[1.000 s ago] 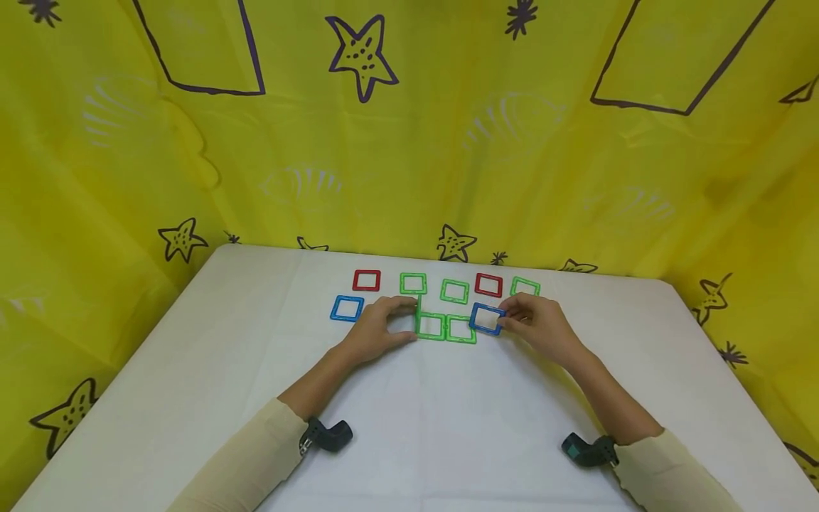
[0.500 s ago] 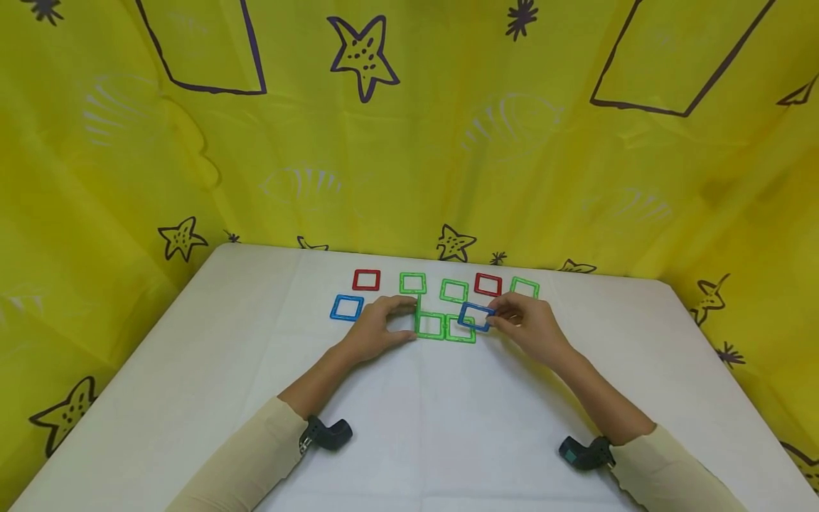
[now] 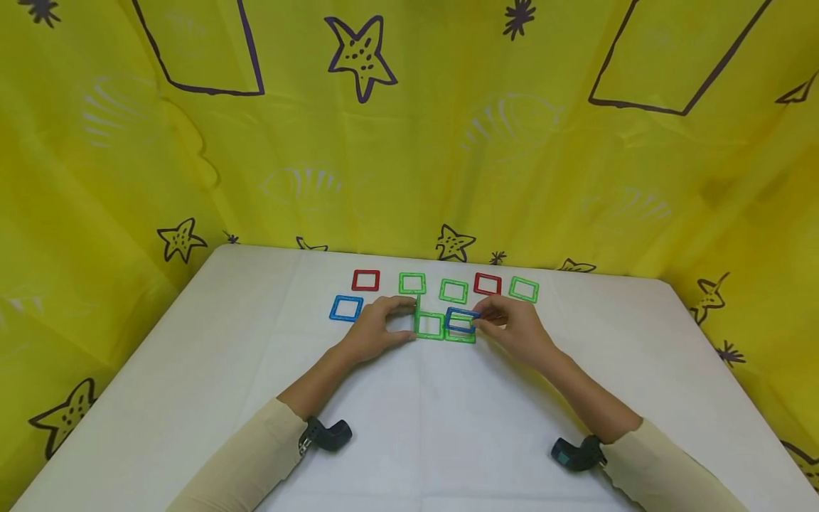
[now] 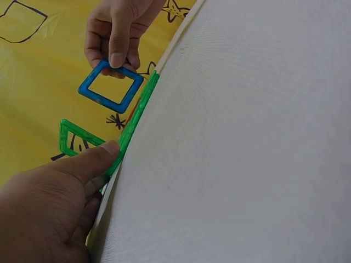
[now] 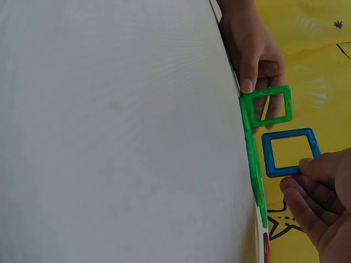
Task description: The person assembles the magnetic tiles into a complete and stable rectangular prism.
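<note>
Square frame-shaped magnetic tiles lie on a white table. My left hand (image 3: 377,331) holds a green tile (image 5: 287,104) upright on its edge, with the thumb at its near lower corner. From that tile's base, two flat green tiles (image 3: 431,337) run side by side to the right. My right hand (image 3: 518,328) pinches a blue tile (image 5: 269,156) by one edge between thumb and fingers. Raised and tilted, the blue tile overlaps the right-hand flat green tile in the head view. In the left wrist view, a gap shows between the blue tile and the flat green tiles.
Behind the hands lie a red tile (image 3: 365,289), a green tile (image 3: 411,292), another green tile (image 3: 453,301), a second red tile (image 3: 488,275) and a green tile (image 3: 525,279). A blue tile (image 3: 346,297) lies beside the left hand. A yellow patterned curtain (image 3: 409,178) hangs behind the table.
My right hand has moved left with the blue tile, from beside the right-hand flat green tile to above it. The left hand has stayed at the upright green tile.
</note>
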The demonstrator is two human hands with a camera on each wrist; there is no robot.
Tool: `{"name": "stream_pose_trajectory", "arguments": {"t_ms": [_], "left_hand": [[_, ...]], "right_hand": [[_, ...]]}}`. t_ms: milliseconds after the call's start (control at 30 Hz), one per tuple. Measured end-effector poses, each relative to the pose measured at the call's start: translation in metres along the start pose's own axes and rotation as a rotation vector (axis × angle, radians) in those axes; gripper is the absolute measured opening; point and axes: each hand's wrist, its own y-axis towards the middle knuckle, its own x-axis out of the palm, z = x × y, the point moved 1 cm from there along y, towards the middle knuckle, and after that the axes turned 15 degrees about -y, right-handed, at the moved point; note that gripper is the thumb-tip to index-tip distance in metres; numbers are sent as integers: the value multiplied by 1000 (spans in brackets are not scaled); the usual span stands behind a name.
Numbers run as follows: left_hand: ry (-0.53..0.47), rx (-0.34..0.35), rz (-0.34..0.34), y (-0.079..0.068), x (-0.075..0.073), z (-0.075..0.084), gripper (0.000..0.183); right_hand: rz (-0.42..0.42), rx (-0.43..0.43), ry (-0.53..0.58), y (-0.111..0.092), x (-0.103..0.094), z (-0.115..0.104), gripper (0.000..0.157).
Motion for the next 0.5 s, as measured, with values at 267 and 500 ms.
{"name": "stream_pose_trajectory", "arguments": {"t_ms": [267,500], "left_hand": [[2,-10,3,0,0,0,58],[5,-12,4,0,0,0,58]], "right_hand": [[1,-28,11,3,9,-6,15],[3,-49,21,5,15,-11,15]]}}
